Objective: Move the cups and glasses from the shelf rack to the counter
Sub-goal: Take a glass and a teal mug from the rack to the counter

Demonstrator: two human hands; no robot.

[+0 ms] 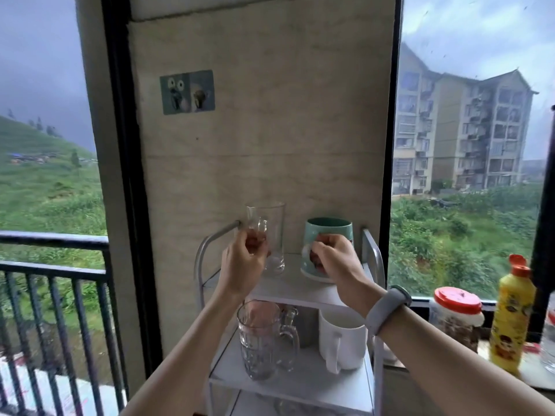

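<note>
A white shelf rack (pixel 312 291) stands against the wall pillar. On its top shelf a tall clear glass mug (pixel 271 223) stands at the left; my left hand (pixel 243 259) grips its handle. Beside it a teal mug (pixel 329 235) sits tilted, its base lifted at one side, and my right hand (pixel 336 258) grips its handle. On the middle shelf stand a ribbed glass mug (pixel 258 337) at the left and a white mug (pixel 342 340) at the right, both upright. Another glass handle shows behind the ribbed mug.
To the right, a window ledge holds a red-lidded jar (pixel 458 313), a yellow bottle (pixel 512 313) and a clear bottle (pixel 549 334) at the frame edge. A black balcony railing (pixel 54 265) runs at the left. The rack's metal side rails (pixel 374 253) flank the top shelf.
</note>
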